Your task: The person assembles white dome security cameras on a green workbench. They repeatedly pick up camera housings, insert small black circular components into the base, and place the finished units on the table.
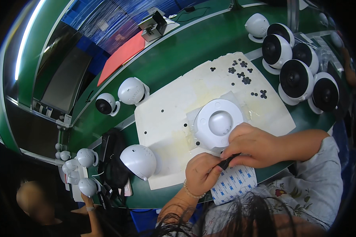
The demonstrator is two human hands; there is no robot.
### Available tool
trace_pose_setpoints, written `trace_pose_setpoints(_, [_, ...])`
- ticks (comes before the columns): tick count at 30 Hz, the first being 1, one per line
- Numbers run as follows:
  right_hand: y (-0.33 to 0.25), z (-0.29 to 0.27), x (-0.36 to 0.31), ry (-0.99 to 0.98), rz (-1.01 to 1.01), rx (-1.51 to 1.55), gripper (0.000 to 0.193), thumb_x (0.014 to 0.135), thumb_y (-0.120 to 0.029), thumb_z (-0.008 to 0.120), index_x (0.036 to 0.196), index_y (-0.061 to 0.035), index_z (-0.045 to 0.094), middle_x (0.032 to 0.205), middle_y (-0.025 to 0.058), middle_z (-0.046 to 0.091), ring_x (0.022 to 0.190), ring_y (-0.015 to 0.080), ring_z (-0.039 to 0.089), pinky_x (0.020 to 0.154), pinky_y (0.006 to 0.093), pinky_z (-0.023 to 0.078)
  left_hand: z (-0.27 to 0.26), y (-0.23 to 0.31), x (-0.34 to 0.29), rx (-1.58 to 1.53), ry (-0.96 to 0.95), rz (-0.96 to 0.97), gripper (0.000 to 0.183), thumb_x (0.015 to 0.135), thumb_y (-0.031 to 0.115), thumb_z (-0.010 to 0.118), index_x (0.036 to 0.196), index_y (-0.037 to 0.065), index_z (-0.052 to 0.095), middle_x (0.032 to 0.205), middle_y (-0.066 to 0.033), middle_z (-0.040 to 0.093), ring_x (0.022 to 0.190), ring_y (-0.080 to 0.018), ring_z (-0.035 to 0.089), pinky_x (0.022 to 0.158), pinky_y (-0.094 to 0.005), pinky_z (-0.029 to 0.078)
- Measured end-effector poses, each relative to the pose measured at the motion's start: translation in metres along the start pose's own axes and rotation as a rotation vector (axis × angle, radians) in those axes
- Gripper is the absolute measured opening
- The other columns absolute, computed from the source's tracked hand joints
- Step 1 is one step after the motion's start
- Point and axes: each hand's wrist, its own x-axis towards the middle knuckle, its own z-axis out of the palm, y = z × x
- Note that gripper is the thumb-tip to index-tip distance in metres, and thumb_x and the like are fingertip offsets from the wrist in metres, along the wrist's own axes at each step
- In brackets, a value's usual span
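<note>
My left hand [202,173] and my right hand [254,145] meet near the front edge of the bench. Both are closed, fingertips pinching a small black piece [228,161] between them; its exact kind is partly hidden by the fingers. Just beyond them a white dome-shaped device [235,111] lies with its ring-shaped base facing up, on a clear plastic sheet [190,118]. Below my hands, a white sheet with blue print [236,185] hangs over the bench edge. Small black round pads [197,143] lie on the cream board [170,158] close to the device.
More black pads [246,80] lie clustered at the board's far right. Several white ball-shaped cameras with black fronts [296,79] stand at the right. Others [131,91] stand far left, and one white device [138,162] sits near left beside a black bag [114,158]. A co-worker [37,203] works at the left.
</note>
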Motion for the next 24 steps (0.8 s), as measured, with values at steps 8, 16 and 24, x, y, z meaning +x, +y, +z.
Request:
trace_pose_setpoints(8, [0.0,0.0,-0.002,0.024,0.029,-0.017,0.023,0.072,-0.015,0.066,0.093,-0.0091,0.059,0.086,0.0049,0.055,0.088,0.0231,0.05,0.08,0.0339,0.037,0.001,0.003,0.005,-0.066,0.042,0.091,0.015,0.07,0.002,0.063,0.084,0.0,0.057,0.07,-0.0121,0.059,0.06,-0.0264,0.056,0.056,-0.0333,0.044])
trace_pose_setpoints(16, [-0.003,-0.011,0.003,0.052,-0.054,-0.06,0.012,0.073,-0.014,0.066,0.084,-0.0132,0.062,0.097,-0.0007,0.059,0.103,0.0197,0.05,0.085,0.0355,0.037,0.003,0.0,-0.001,0.044,0.111,0.052,0.011,0.071,0.002,0.062,0.081,0.001,0.057,0.071,-0.0099,0.059,0.058,-0.026,0.055,0.054,-0.0334,0.043])
trace_pose_setpoints(24, [-0.012,-0.011,0.011,-0.108,-0.036,-0.138,0.019,0.074,-0.01,0.063,0.092,-0.013,0.061,0.096,0.0021,0.058,0.097,0.02,0.051,0.083,0.0358,0.037,0.002,0.005,0.001,0.148,0.104,0.066,0.011,0.069,0.003,0.062,0.079,0.001,0.058,0.071,-0.0103,0.059,0.059,-0.0272,0.054,0.055,-0.034,0.043])
